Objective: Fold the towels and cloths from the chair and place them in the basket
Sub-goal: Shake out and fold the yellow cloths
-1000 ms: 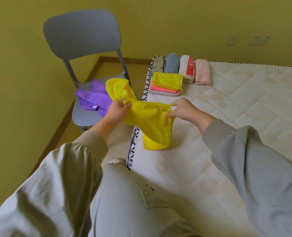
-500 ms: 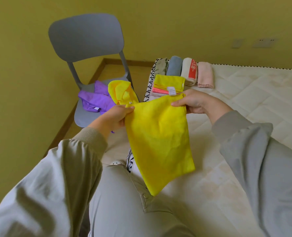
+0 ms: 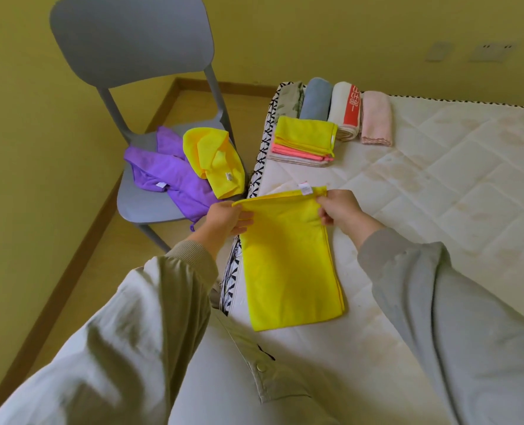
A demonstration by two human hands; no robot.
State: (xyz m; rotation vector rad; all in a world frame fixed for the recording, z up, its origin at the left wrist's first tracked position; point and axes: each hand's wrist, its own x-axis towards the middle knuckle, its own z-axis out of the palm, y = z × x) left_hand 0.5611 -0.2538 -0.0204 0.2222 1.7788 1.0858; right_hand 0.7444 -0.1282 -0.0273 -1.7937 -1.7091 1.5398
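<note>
Yellow walls backed a quilted mattress [image 3: 438,185] and a grey chair [image 3: 132,41]. One yellow cloth [image 3: 288,265] lay along the mattress edge. A purple cloth [image 3: 168,176] sat crumpled on the chair seat. The left hand [image 3: 227,222] and right hand [image 3: 343,213] each kept a grip clamped on the yellow cloth's far corners.

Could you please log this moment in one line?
left hand, right hand: pinch yellow cloth corners; cloth on mattress; purple cloth on chair
</note>
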